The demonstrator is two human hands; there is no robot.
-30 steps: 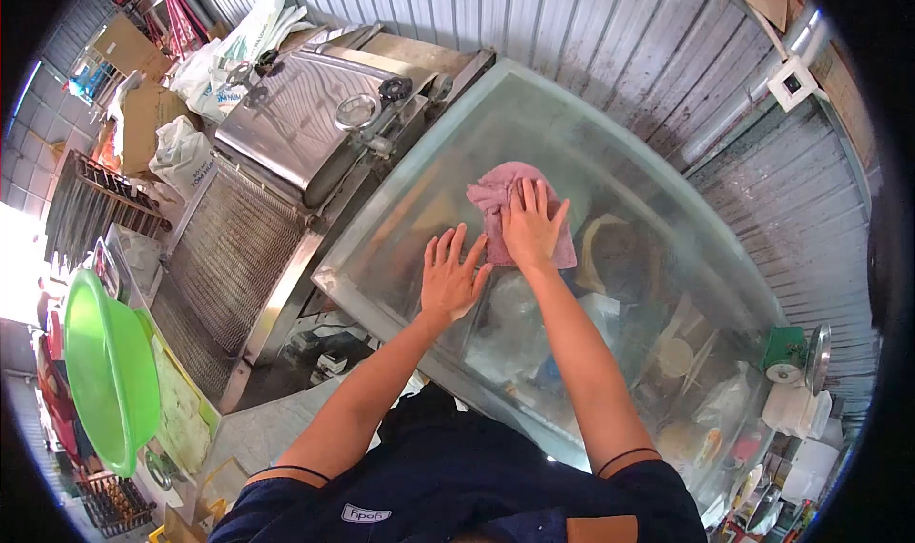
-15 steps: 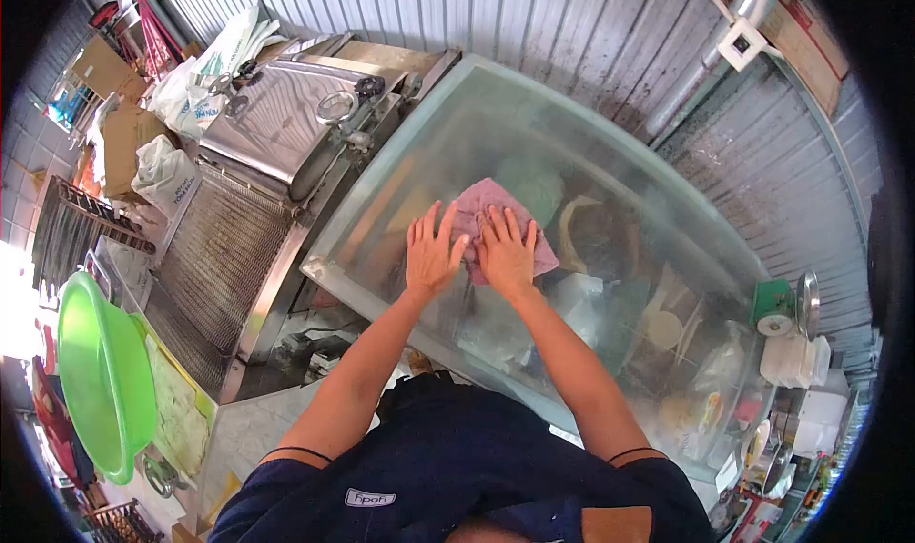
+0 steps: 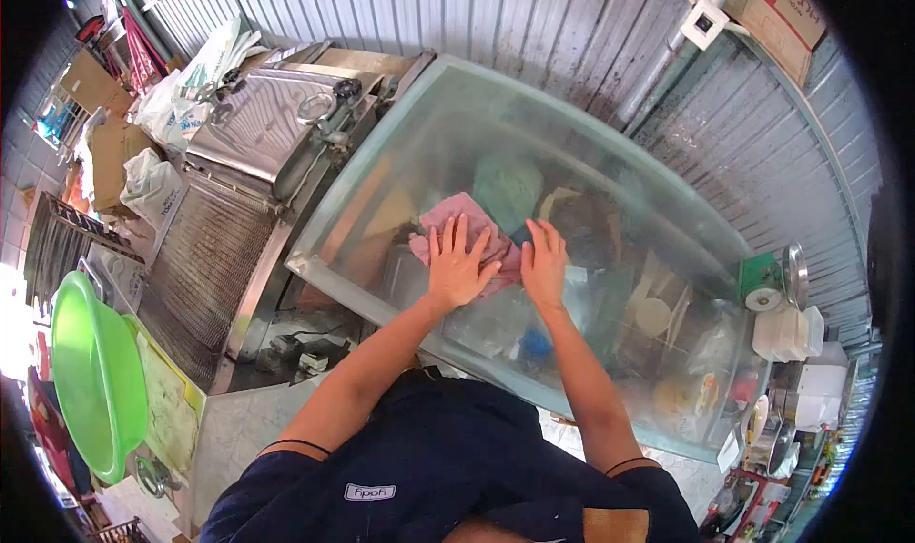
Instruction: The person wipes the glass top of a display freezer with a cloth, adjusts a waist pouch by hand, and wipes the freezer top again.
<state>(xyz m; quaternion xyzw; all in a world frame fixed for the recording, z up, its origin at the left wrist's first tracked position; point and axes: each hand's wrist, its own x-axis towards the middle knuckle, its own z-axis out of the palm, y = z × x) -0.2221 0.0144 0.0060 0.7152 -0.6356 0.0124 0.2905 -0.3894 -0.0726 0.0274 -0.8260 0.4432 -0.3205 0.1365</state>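
A crumpled pink cloth [image 3: 477,238] lies on a clear, smeared top panel with a pale frame [image 3: 610,143]. My left hand [image 3: 459,265] rests flat on the cloth, fingers spread and pressing it to the surface. Just past the cloth's right edge is my right hand [image 3: 544,265], fingers stretched out and thumb side near the fabric. Whether it touches the cloth I cannot tell. Through the panel show a green bundle [image 3: 508,190], a round pale lid-like item [image 3: 653,316] and a small blue object [image 3: 536,343], all hazy.
Left of the panel stands a metal machine with a mesh belt [image 3: 205,266] and handwheels. A bright green basin [image 3: 95,376] is at far left. On the right are a green scale [image 3: 760,281] and stacked plastic containers [image 3: 786,333]. Corrugated metal walls [image 3: 534,28] rise behind.
My left hand has moved right onto the cloth. My right hand has come off it to the right side. The cloth has shifted left and bunched up.
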